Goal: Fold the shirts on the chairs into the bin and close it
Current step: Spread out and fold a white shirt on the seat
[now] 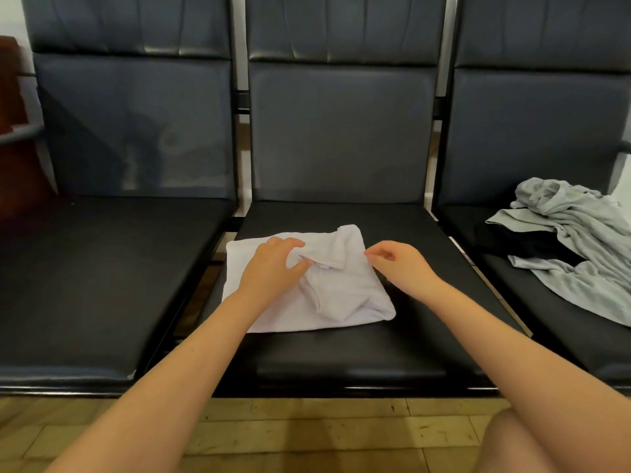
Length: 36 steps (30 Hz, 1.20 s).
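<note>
With the white shirt (309, 281) folded on the middle chair (341, 343), the left hand (273, 268) should press it flat, fingers spread, while the empty, loosely curled right hand (396, 264) tucks the collar (bin unseen).

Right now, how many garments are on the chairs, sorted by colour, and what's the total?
White shirt, folded, middle chair: 1
Grey shirt, crumpled, right chair: 1
Black garment, partly under the grey shirt: 1
Total: 3
</note>
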Each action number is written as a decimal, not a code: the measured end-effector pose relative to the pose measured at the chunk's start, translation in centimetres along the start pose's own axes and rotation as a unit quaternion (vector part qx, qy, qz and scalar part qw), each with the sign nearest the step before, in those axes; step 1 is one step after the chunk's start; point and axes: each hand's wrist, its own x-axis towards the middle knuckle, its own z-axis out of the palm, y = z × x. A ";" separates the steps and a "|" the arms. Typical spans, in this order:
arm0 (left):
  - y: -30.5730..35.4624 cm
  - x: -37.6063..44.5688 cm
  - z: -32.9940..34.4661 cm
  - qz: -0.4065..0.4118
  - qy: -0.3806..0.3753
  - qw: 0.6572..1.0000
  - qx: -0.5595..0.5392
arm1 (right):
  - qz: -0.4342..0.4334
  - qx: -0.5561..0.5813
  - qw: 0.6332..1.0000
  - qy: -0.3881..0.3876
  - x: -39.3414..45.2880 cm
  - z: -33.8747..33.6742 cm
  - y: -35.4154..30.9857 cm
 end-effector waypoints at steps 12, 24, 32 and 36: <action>1.0 4.7 4.0 0.052 -0.073 0.996 0.019 | -0.026 -0.056 0.997 -0.038 -0.1 0.7 2.0; -0.7 5.3 1.9 -0.196 0.039 0.962 -0.188 | -0.025 -0.121 0.992 0.007 0.8 3.1 1.3; 2.1 0.5 0.8 -0.138 -0.083 0.987 0.020 | -0.001 -0.065 0.998 -0.008 0.7 2.8 0.9; 3.6 -1.1 0.9 -0.101 -0.092 0.990 0.012 | 0.056 0.082 0.995 -0.023 0.1 1.8 0.4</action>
